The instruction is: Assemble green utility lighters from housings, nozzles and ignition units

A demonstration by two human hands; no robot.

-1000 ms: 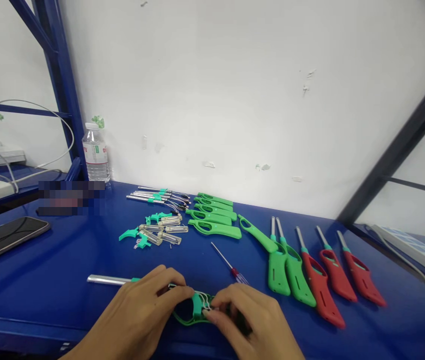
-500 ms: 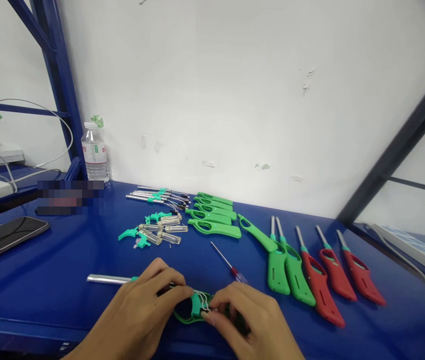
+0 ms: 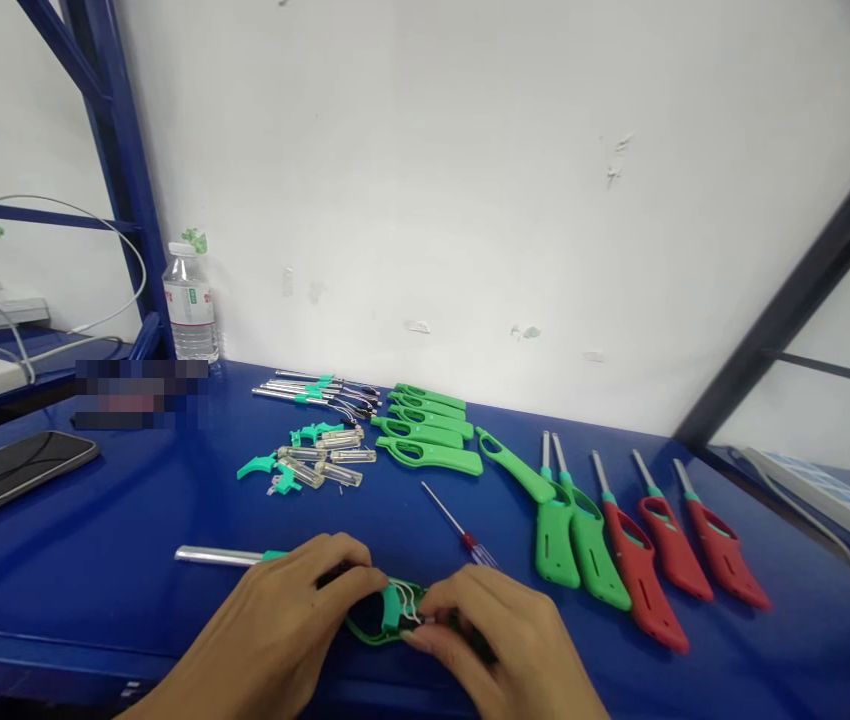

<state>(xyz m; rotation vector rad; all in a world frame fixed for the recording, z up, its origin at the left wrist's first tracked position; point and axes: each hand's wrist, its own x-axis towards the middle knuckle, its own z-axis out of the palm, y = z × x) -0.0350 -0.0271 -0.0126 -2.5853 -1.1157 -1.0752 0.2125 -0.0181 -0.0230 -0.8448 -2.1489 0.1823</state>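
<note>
A half-open green lighter point(image 3: 384, 615) lies on the blue table point(image 3: 95, 540) near its front edge, its metal tube point(image 3: 216, 556) pointing left. My left hand point(image 3: 286, 620) presses down on the lighter's body next to the trigger. My right hand point(image 3: 504, 645) pinches small white wires at the lighter's handle end. A red-handled screwdriver point(image 3: 456, 527) lies just behind my right hand.
Behind lie green handle shells point(image 3: 425, 425), metal tube assemblies point(image 3: 316, 392) and small clear and green parts point(image 3: 312, 462). To the right stand two green lighters point(image 3: 571, 535) and three red lighters point(image 3: 676, 555). A water bottle point(image 3: 190, 305) and a phone point(image 3: 9, 472) sit on the left.
Both hands have stayed on the lighter, with only slight finger shifts at the wires. The view has barely moved.
</note>
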